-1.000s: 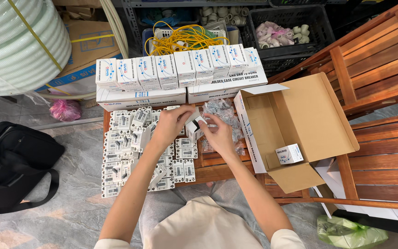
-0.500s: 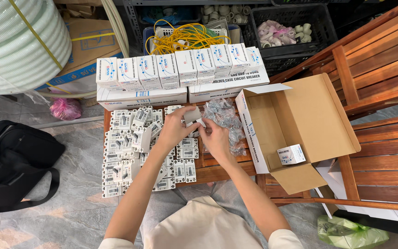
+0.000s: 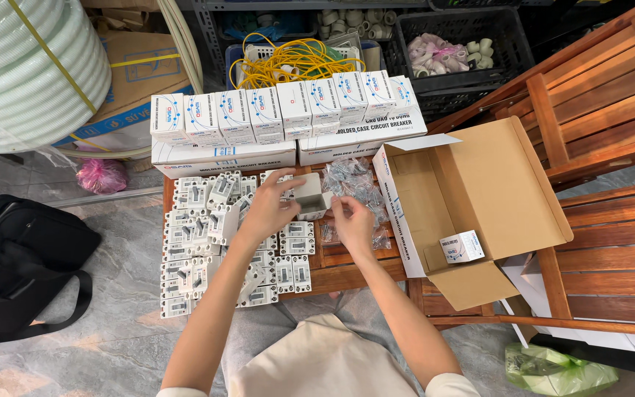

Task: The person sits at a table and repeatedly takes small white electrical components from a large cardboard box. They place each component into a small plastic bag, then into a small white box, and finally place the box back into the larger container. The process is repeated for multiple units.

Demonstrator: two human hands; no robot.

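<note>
Head view, item: small white carton [image 3: 310,195], light, thin-walled, easily crushed, held above the table [image 3: 347,268] in left hand [image 3: 270,209], best gripped by its edges; right hand [image 3: 353,224] pinching something small, unclear.

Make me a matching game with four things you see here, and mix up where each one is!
Things:
1. black bag
2. yellow cable
3. small white box
4. open white box

Places:
A. inside the big cardboard carton
B. in the left hand
C. on the floor at the left
D. in a crate behind the row of boxes

Pairs: 1-C, 2-D, 3-A, 4-B
</note>
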